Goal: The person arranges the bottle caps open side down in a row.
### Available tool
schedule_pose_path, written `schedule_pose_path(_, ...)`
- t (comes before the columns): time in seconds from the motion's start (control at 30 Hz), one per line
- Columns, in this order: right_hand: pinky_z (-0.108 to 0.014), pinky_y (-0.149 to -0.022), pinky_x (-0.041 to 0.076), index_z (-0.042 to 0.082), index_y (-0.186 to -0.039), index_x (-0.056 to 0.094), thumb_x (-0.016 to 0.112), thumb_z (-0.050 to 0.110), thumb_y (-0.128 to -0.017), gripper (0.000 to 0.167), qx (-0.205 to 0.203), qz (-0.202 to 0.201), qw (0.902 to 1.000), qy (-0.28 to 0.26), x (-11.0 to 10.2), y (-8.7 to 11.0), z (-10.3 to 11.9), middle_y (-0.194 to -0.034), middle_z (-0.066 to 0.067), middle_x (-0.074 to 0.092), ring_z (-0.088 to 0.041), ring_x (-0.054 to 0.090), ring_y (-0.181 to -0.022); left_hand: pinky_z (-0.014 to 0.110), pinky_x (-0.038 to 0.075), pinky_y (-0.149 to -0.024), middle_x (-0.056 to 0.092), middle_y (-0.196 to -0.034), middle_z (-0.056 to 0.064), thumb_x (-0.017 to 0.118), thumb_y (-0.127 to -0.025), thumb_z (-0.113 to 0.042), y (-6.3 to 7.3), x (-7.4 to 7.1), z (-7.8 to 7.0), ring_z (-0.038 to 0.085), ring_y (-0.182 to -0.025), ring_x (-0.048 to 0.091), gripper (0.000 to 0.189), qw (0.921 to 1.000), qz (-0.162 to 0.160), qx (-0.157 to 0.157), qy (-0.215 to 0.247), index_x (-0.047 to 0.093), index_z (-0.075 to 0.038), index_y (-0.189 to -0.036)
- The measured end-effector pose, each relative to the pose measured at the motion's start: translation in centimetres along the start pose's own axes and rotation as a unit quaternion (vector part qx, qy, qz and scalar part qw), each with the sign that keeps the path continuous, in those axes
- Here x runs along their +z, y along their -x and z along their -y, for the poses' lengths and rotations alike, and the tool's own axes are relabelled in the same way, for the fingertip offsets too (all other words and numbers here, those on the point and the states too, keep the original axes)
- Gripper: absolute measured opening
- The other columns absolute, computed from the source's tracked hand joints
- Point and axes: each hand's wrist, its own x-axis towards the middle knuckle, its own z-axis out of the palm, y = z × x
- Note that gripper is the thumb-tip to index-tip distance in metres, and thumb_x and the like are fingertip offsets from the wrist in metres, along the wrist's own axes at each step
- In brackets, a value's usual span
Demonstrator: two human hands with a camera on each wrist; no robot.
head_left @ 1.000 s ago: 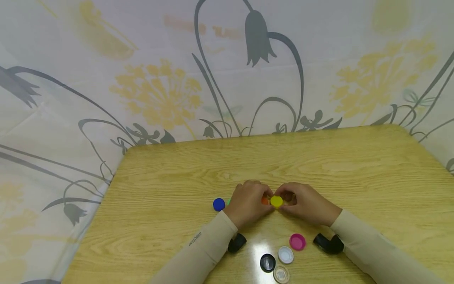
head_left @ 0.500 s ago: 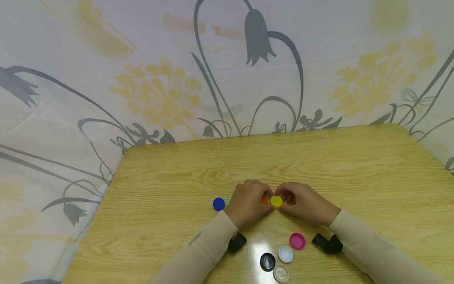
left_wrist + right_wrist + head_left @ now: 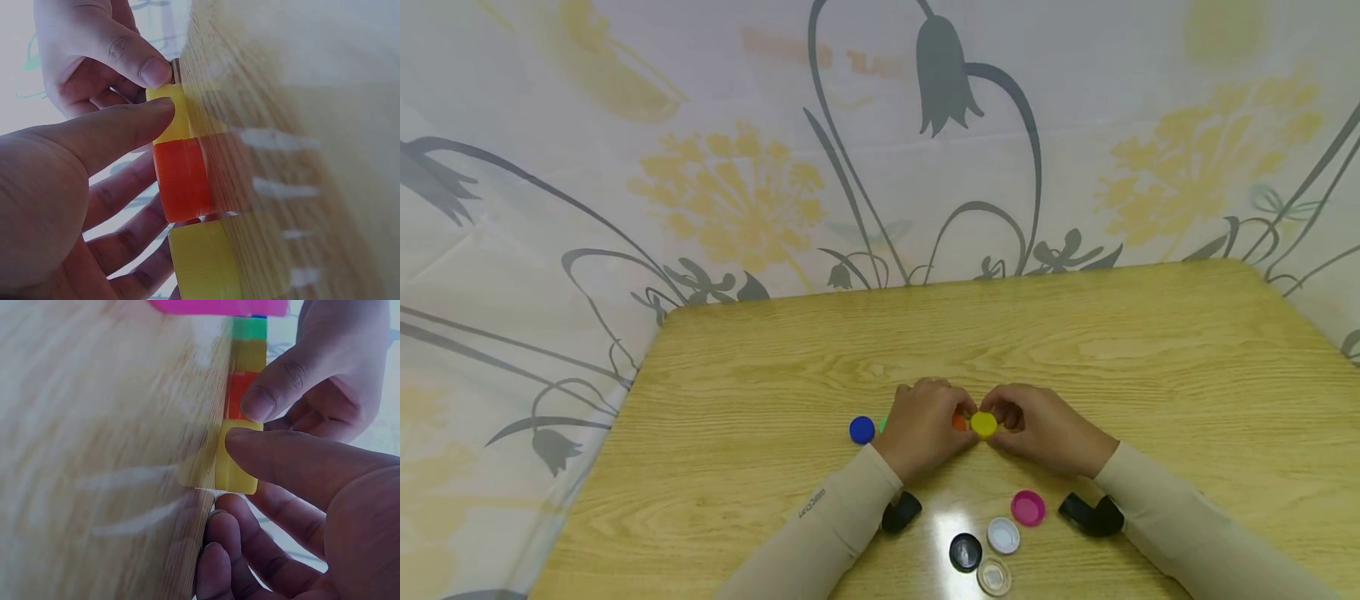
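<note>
A yellow bottle cap sits on the wooden table, pinched between thumb and fingers by both hands. My left hand holds it from the left, its thumb across the cap's side in the left wrist view. From the right, my right hand grips the same cap, with the thumb laid on its side. An orange cap touches it on the left, followed by a second yellow cap, which my left hand hides in the head view. Further left are a mostly covered green cap and a blue cap.
Nearer the front lie a pink cap, a white cap, a black cap and a clear cap, hollow side up. A patterned curtain hangs behind the wooden table.
</note>
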Motion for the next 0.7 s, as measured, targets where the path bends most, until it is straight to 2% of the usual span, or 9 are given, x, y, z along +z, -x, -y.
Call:
schedule_pose_path(0.27,-0.022,-0.072,0.052,0.006,-0.110,0.066,0.078,0.008,-0.083,0.030,0.002,0.002,1.0000,-0.007,-0.1,0.0,-0.1,-0.089,0.004,0.063,-0.007,0.056,-0.081,0.034,0.040,-0.081,0.072,-0.097,-0.008,0.081,-0.083,-0.033,0.0,-0.2,0.0,0.011,-0.092,0.060,0.025,1.0000,0.002,0.001,0.006,0.077,-0.021,-0.105)
schedule_pose_path(0.43,-0.024,-0.074,0.053,0.005,-0.115,0.064,0.079,0.010,-0.084,0.035,0.004,-0.003,0.9999,-0.010,-0.3,0.5,-0.1,-0.092,0.002,0.064,-0.008,0.059,-0.084,0.034,0.039,-0.080,0.073,-0.102,-0.008,0.081,-0.083,-0.036,0.2,-0.2,0.2,0.012,-0.096,0.063,0.027,0.9999,-0.006,0.001,-0.009,0.076,-0.022,-0.106)
schedule_pose_path(0.57,-0.024,-0.073,0.054,0.005,-0.112,0.065,0.077,0.011,-0.087,0.028,-0.008,-0.024,0.9997,0.000,-0.5,1.1,0.0,-0.090,0.004,0.065,-0.005,0.060,-0.082,0.035,0.039,-0.083,0.073,-0.103,-0.008,0.079,-0.085,-0.036,0.4,-0.2,0.2,0.012,-0.097,0.064,0.026,0.9998,-0.016,0.006,-0.010,0.076,-0.022,-0.107)
schedule_pose_path(0.7,-0.022,-0.067,0.052,0.009,-0.102,0.068,0.074,0.010,-0.089,0.014,-0.031,-0.062,0.9974,0.017,-0.7,1.7,0.3,-0.083,0.009,0.063,0.000,0.056,-0.076,0.036,0.042,-0.085,0.073,-0.100,-0.010,0.074,-0.090,-0.037,0.5,-0.4,-0.3,0.011,-0.094,0.064,0.021,0.9988,-0.042,0.022,-0.010,0.076,-0.023,-0.106)
